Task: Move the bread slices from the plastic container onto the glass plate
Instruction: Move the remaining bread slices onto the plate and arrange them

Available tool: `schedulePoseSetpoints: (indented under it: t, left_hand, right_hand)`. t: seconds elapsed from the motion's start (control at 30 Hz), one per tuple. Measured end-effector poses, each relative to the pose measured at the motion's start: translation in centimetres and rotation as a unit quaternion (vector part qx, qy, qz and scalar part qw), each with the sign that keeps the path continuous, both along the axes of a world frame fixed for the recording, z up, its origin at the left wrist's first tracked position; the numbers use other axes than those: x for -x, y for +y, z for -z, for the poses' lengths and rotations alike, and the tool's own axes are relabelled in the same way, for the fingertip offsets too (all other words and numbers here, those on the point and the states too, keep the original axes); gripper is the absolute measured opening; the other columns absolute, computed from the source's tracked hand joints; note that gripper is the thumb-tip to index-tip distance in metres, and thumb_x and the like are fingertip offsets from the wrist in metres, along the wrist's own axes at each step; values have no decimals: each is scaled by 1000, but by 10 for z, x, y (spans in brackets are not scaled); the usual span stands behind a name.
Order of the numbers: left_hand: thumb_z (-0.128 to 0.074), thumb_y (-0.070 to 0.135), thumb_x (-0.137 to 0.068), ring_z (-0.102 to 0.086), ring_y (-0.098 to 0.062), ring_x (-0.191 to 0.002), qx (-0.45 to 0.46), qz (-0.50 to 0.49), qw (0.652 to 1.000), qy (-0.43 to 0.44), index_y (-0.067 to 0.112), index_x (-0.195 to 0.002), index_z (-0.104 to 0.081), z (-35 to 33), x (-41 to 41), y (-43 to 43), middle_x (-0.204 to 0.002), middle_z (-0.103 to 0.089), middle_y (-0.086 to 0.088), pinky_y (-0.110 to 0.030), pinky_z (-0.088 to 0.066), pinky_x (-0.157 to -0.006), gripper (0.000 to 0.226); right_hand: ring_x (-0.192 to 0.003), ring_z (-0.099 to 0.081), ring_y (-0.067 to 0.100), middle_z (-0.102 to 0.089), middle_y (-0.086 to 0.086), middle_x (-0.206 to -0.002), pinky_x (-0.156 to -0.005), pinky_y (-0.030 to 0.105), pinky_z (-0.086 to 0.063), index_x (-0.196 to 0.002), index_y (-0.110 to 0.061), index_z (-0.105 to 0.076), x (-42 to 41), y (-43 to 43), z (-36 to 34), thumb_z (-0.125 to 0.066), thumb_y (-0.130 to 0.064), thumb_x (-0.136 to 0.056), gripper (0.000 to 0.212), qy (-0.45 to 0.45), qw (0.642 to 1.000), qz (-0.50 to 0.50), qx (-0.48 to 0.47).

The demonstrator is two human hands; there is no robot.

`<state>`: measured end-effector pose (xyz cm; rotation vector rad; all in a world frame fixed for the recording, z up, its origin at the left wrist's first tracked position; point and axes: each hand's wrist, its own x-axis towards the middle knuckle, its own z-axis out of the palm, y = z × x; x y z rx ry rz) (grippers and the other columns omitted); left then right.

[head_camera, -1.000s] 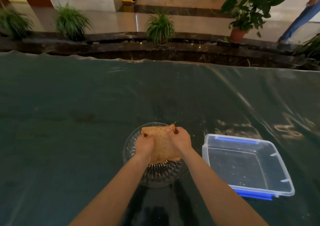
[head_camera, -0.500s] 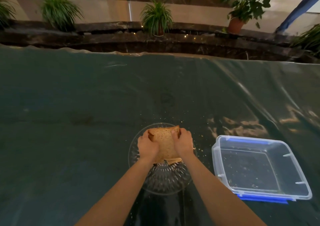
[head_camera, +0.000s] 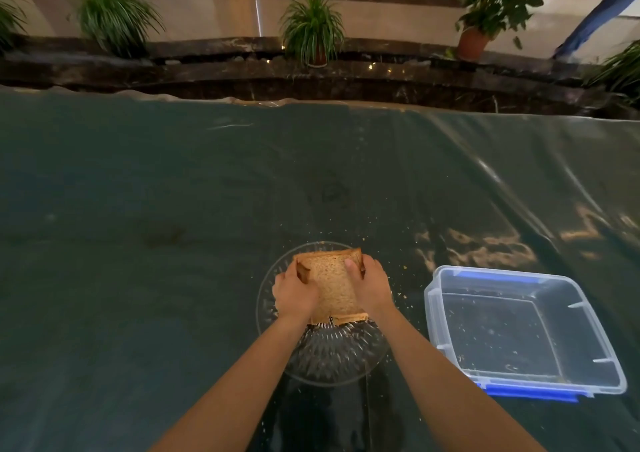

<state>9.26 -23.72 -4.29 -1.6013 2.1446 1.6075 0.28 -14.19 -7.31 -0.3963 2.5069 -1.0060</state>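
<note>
A stack of brown bread slices (head_camera: 331,283) sits over the far half of the clear ribbed glass plate (head_camera: 337,358). My left hand (head_camera: 294,294) grips the stack's left side and my right hand (head_camera: 372,283) grips its right side. Whether the stack rests on the plate or hangs just above it, I cannot tell. To the right stands the clear plastic container (head_camera: 446,333) with blue clips; only crumbs lie inside it.
The table wears a dark green cloth under shiny plastic film (head_camera: 156,243). Crumbs are scattered between plate and container. Beyond the table's far edge run a dark stone ledge (head_camera: 214,70) and potted plants (head_camera: 313,25). A person's leg (head_camera: 599,11) shows at top right.
Both hands with the bread have stayed over the plate, pressing the stack's sides a little closer. The camera has tilted and shifted, so the plate and container sit further right in view.
</note>
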Motion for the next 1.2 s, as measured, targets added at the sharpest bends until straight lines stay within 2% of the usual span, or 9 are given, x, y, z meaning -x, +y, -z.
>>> schedulePoseSetpoints:
  t: [0.13,0.2,0.33,0.43,0.53,0.67,0.87,1.0,1.2]
  left_hand:
    - [-49,19,-86,-45,-34,-129,-17,-10,1000,11,17,-136,-52,-3,-4,-1,-137,-48,-14,-49,-40,-109,50]
    - [-47,27,-90,-48,-36,-127,-25,-17,999,11,14,-129,-58,-3,-8,-3,-134,-54,-17,-51,-42,-107,43]
    - [-47,24,-91,-55,-37,-120,-58,-6,998,11,10,-112,-65,-5,-11,-2,-126,-58,-19,-51,-46,-103,31]
    - [-50,16,-88,-57,-38,-117,-67,6,998,16,9,-111,-63,-5,-11,1,-128,-56,-20,-51,-48,-101,27]
    - [-51,12,-88,-61,-30,-111,-72,-5,997,36,11,-122,-61,-1,-12,0,-128,-58,-14,-47,-52,-98,35]
    - [-51,6,-90,-60,-17,-88,-82,-19,995,62,8,-124,-60,5,-9,-3,-117,-63,-8,-36,-56,-84,36]
    - [-50,8,-87,-44,-34,-130,-9,4,1000,10,3,-128,-56,4,-3,1,-140,-46,-13,-45,-42,-109,42]
    - [-50,6,-87,-48,-33,-126,36,22,999,27,5,-128,-55,5,-7,5,-130,-55,-14,-46,-41,-107,42]
    - [-52,5,-86,-56,-25,-118,-17,-18,997,78,12,-134,-49,3,-10,2,-130,-56,-8,-44,-49,-102,48]
  right_hand:
    - [-85,-50,11,-53,-3,-94,-71,22,-40,-112,-6,-57,2,3,-2,-43,-42,-94,43,-12,1000,-9,21]
    - [-87,-54,13,-59,-2,-98,-74,24,-40,-115,-8,-58,1,6,-5,-39,-46,-93,48,-39,999,1,22]
    - [-80,-55,23,-58,2,-77,-72,33,-42,-90,-5,-59,-4,8,-3,-38,-41,-95,42,-63,997,-20,-51]
    - [-87,-54,23,-60,14,-101,-77,35,-43,-97,-2,-58,-10,5,0,-46,-36,-92,36,-57,997,-5,-56]
    - [-81,-53,19,-62,16,-105,-71,27,-38,-89,-4,-57,-15,4,-1,-51,-32,-91,28,-53,998,12,-34]
    - [-89,-56,19,-60,11,-111,-76,29,-47,-111,-3,-57,-17,1,-2,-54,-33,-90,37,-88,995,49,8]
    - [-93,-61,29,-62,14,-104,-83,45,-53,-97,-6,-58,-25,-3,-5,-58,-32,-86,28,-65,995,73,17]
    - [-92,-60,33,-59,17,-101,-81,47,-53,-90,-3,-56,-35,-2,-8,-58,-29,-86,27,-22,996,76,31]
    - [-89,-55,20,-53,9,-107,-81,36,-51,-102,-1,-58,-43,-5,-14,-56,-32,-88,34,11,997,72,28]
